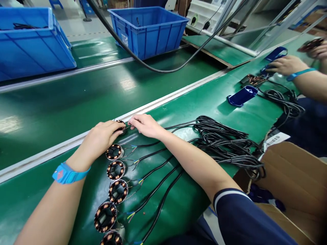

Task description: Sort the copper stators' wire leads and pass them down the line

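My left hand (pixel 103 137) is closed around the farthest motor stator (pixel 120 126), a ring with copper windings, at the green table's far rail. Just to its right, my right hand (pixel 143 124) pinches at the thin wire ends beside that stator; its fingertips partly hide them. Several more stators (pixel 116 170) lie in a column toward me. Black power cables (pixel 153 154) with stripped blue, yellow-green and brown ends lie to their right, some ends touching the stators' thin leads. The cables run under my right forearm to coiled bundles (pixel 217 136).
Blue crates (pixel 153 34) stand beyond the conveyor belt (pixel 102 88). A black cable (pixel 163 70) hangs across the view. On the right lie a dark blue housing (pixel 242 96) and an open cardboard box (pixel 293 180). A co-worker's hand (pixel 288 65) works at the far right.
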